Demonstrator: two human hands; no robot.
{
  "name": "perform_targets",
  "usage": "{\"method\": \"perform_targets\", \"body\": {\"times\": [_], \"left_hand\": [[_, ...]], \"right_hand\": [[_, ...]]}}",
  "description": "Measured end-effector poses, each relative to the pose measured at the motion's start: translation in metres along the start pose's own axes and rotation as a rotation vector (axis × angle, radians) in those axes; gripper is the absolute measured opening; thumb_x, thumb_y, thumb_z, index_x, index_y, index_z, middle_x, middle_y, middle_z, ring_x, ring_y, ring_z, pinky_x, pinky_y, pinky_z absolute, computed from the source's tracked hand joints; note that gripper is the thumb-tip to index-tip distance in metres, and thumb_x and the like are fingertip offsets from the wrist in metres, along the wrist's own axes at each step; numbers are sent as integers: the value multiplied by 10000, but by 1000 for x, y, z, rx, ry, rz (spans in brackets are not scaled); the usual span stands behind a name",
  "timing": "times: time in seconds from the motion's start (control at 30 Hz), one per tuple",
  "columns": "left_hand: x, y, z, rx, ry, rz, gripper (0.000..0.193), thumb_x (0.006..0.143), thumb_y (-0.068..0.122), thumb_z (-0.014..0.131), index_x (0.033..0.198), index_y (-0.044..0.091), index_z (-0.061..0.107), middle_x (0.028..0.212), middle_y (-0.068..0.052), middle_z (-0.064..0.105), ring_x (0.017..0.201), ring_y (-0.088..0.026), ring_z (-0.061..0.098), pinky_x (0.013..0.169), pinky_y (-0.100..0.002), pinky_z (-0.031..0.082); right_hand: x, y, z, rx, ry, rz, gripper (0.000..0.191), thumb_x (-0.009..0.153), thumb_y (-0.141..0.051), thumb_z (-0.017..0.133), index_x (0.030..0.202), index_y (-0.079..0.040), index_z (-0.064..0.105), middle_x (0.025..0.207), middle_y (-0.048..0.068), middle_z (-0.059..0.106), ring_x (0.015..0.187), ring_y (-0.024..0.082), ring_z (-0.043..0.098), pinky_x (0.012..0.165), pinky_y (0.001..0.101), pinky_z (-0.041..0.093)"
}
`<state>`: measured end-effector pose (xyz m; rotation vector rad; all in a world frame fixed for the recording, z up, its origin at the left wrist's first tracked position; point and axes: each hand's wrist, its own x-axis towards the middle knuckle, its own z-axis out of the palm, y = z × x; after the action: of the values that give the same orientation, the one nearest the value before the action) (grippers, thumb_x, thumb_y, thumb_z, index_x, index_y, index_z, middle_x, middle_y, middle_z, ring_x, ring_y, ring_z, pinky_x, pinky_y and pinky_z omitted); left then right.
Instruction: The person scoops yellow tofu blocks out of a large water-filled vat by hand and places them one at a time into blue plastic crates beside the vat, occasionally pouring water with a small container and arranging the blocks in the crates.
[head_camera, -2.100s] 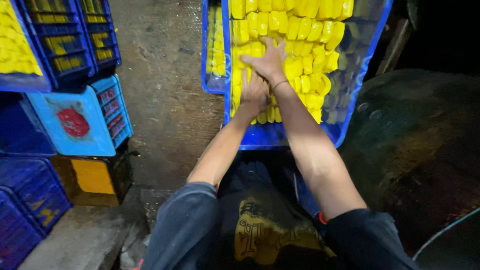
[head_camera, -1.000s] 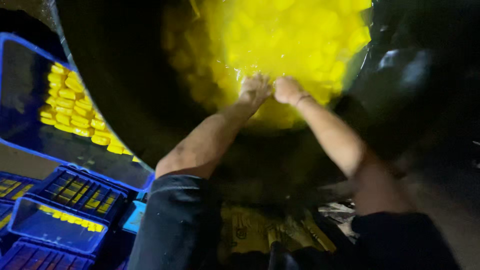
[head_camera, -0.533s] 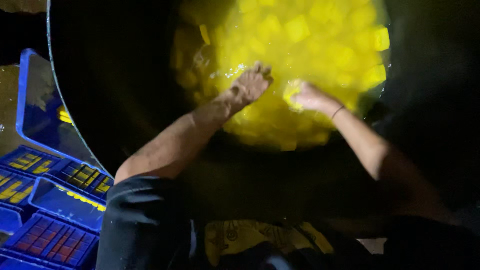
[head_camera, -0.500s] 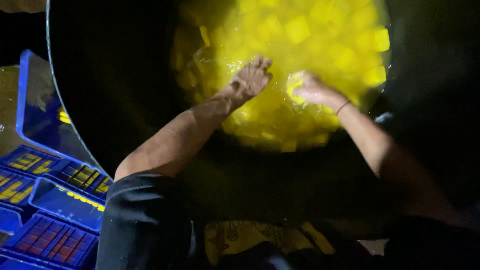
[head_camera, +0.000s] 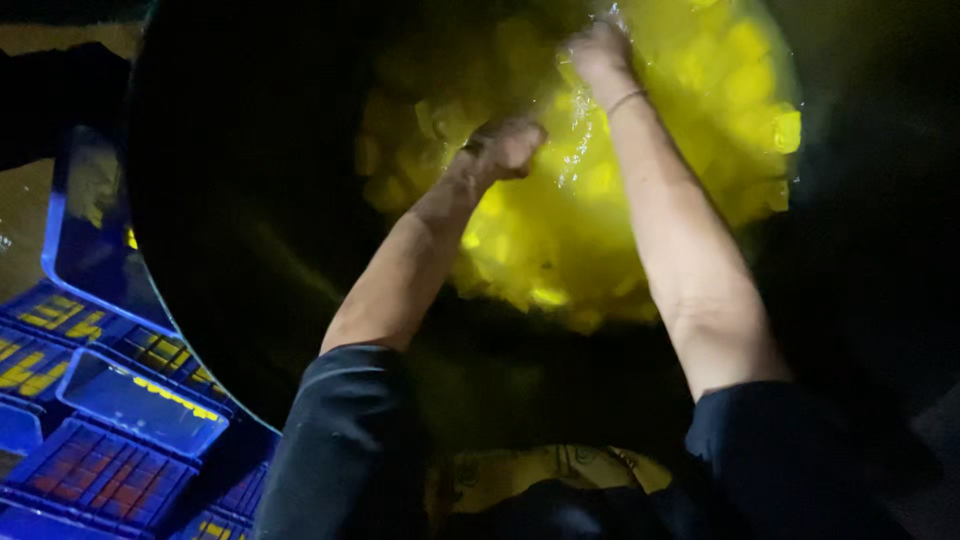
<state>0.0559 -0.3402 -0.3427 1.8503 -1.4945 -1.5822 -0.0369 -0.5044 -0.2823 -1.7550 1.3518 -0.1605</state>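
Yellow chunks (head_camera: 610, 200) fill the bottom of a big dark tub (head_camera: 250, 230) in the upper middle of the frame, lying in wet, glistening liquid; both bare arms reach down into it from the lower edge of the picture. The left hand (head_camera: 505, 148) sits just left of centre, fingers curled in toward the palm and resting on the chunks; whether it actually grips any of them cannot be told. The right hand (head_camera: 597, 48) is higher, near the top edge, pressed into the yellow mass with drops of water splashing just below it; its fingers are blurred and partly sunk, so their spread cannot be told; a thin band circles that wrist. Dark sleeves cover both upper arms at the bottom of the frame. Blue plastic crates (head_camera: 110, 420) stand stacked in the lower left corner, just outside the tub's rim, some showing yellow pieces through their slats.
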Motion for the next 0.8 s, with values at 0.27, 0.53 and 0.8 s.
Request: {"method": "perform_targets", "body": {"times": [0.27,0.53,0.8], "left_hand": [[-22,23,-19,-1329,287,94,349,953,222,474,1182,16,637,1145,-172,619,1049,-297,630,914,-434,552],[-21,86,9,-1975,402,252,311,951,190,462,1160,15,609,1092,-184,654,1001,-314,666,907,-448,567],[-54,111,4,-2281,446,270,405,966,423,464,1086,68,614,954,-94,681,865,-257,686,799,-449,575]], "right_hand": [[-82,2,-64,616,-464,-36,364,900,-31,744,1254,13,673,1107,46,723,987,119,705,873,264,584],[-127,-10,-46,266,-234,-165,366,921,-151,820,1172,43,637,1030,84,683,922,141,651,787,305,557],[-151,-57,-37,266,-317,-385,423,1140,-330,502,1330,31,612,1272,123,704,1206,234,642,1080,351,503]]}}
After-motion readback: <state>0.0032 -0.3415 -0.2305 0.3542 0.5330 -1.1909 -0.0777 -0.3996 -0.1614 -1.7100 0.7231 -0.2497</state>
